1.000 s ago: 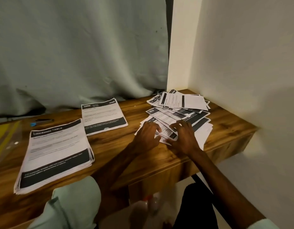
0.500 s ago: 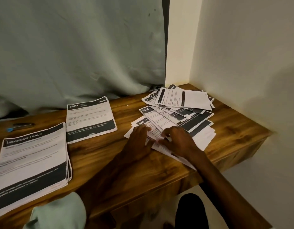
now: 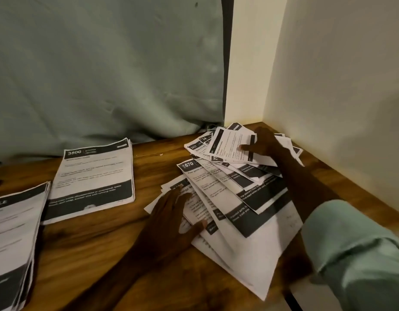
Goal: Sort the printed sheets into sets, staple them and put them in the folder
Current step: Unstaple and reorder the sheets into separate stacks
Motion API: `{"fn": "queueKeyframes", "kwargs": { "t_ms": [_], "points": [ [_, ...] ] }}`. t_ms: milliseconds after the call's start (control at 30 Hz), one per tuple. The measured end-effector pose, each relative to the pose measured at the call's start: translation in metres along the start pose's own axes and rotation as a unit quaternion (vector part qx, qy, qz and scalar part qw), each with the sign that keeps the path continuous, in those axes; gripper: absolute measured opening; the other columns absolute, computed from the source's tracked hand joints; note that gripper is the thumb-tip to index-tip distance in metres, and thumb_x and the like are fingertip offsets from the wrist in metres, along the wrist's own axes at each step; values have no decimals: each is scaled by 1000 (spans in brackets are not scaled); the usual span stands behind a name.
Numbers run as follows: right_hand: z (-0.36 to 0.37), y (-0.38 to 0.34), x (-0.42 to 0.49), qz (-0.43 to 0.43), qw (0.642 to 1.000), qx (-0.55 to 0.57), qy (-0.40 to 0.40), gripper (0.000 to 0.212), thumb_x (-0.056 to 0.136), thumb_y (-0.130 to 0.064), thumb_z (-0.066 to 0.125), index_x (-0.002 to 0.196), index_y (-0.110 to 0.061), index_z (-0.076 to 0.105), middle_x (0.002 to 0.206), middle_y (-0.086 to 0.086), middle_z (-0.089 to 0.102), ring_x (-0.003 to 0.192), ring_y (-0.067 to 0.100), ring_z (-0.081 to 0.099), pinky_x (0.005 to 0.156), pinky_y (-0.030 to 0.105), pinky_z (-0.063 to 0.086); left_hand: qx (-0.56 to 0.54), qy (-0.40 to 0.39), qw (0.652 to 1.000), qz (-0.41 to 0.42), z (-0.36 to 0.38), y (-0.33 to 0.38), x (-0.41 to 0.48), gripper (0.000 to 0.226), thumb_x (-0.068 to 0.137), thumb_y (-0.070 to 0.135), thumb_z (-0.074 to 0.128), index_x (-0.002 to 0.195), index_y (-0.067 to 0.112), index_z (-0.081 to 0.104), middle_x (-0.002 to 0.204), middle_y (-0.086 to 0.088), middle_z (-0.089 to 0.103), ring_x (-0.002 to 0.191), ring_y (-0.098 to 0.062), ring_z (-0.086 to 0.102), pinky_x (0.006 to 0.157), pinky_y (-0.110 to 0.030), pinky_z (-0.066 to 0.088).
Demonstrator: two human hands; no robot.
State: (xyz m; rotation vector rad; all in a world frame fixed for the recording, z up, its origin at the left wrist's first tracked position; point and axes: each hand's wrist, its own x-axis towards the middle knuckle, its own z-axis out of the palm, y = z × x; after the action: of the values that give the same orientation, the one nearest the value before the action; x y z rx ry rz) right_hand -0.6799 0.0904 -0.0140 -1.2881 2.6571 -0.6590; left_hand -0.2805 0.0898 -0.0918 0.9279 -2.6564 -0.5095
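Note:
A loose, fanned heap of printed sheets [image 3: 229, 194] with black bands covers the right end of the wooden table [image 3: 99, 250]. My left hand [image 3: 171, 216] lies flat on the heap's near left part, fingers spread. My right hand [image 3: 264, 143] reaches to the back corner and rests on the topmost sheet [image 3: 229, 145], thumb laid across it. Two sorted stacks lie to the left: one headed "3800" [image 3: 93, 178] and a thicker one [image 3: 12, 239] at the left edge. No stapler or folder shows.
A grey-green curtain [image 3: 104, 75] hangs behind the table. Cream walls [image 3: 339, 97] close the corner at the right. The table's front edge drops off at the lower right, by my green sleeve [image 3: 360, 254].
My right hand left the front of the heap and moved to the top sheet at the back corner. The left hand stayed on the heap. The view shifted right and closer.

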Motion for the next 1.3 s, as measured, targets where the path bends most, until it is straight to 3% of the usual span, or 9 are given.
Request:
{"fn": "queueKeyframes", "kwargs": {
  "t_ms": [100,200,300,433,600,733,967,1167,1300],
  "points": [
    [1,23,42,-53,998,-10,-15,48,66,-57,84,104,-32,69,105,-3,72,100,20,67,89,38,55,10,1,1000,-4,-1,1,0,105,70,100,23,157,41,14,169,12,4,155,-11,3,124,-35,10],
    [8,47,78,-92,995,-18,-36,34,72,-55,83,99,-39,70,96,-13,74,87,7,68,78,26,54,19,3,1000,-5,-1,1,0,114,62,105,17,157,42,10,165,21,-4,149,-1,-6,119,-29,4],
    [15,67,110,-118,991,-13,-62,68,60,-84,74,114,-43,70,108,-15,75,94,8,71,87,37,59,33,-12,999,-11,-3,1,-1,114,60,107,16,156,47,1,163,26,-10,148,1,-9,123,-34,8],
    [-5,29,76,-61,995,-48,-65,64,67,-76,75,112,-31,70,114,-5,70,97,21,64,79,31,47,25,-5,1000,-8,-2,0,-2,104,70,102,29,156,47,6,167,22,-3,155,-7,0,125,-41,18],
    [-9,22,60,-15,993,-66,-98,91,58,-75,79,120,-10,65,122,12,65,110,33,60,82,37,45,23,-9,1000,8,-4,-1,-1,103,72,100,31,157,44,11,168,19,0,155,-9,1,123,-39,14],
    [-2,27,46,-5,992,-59,-109,113,37,-91,77,118,-14,64,120,10,65,111,33,60,97,48,50,29,-29,999,5,-7,4,2,104,75,96,36,159,38,14,170,10,3,156,-16,3,124,-43,12],
    [-5,-5,-49,-8,996,-75,-56,117,40,-93,71,121,-9,61,125,18,62,115,37,58,95,50,47,31,-38,999,20,-16,14,-2,99,83,83,45,161,32,12,171,6,3,156,-15,1,126,-42,0],
    [5,-24,-111,-4,993,-102,-54,107,47,-92,70,114,-9,63,121,18,63,112,41,59,94,52,49,17,-42,998,31,-27,14,-5,107,82,83,53,162,29,8,170,5,12,155,-17,15,126,-43,15],
    [13,-30,-121,-10,990,-120,-69,119,27,-110,46,93,-12,54,110,18,68,101,35,63,92,50,53,24,-64,998,-2,-33,-9,7,103,73,93,53,153,34,26,158,4,38,143,-21,40,117,-47,38]
  ]
}}
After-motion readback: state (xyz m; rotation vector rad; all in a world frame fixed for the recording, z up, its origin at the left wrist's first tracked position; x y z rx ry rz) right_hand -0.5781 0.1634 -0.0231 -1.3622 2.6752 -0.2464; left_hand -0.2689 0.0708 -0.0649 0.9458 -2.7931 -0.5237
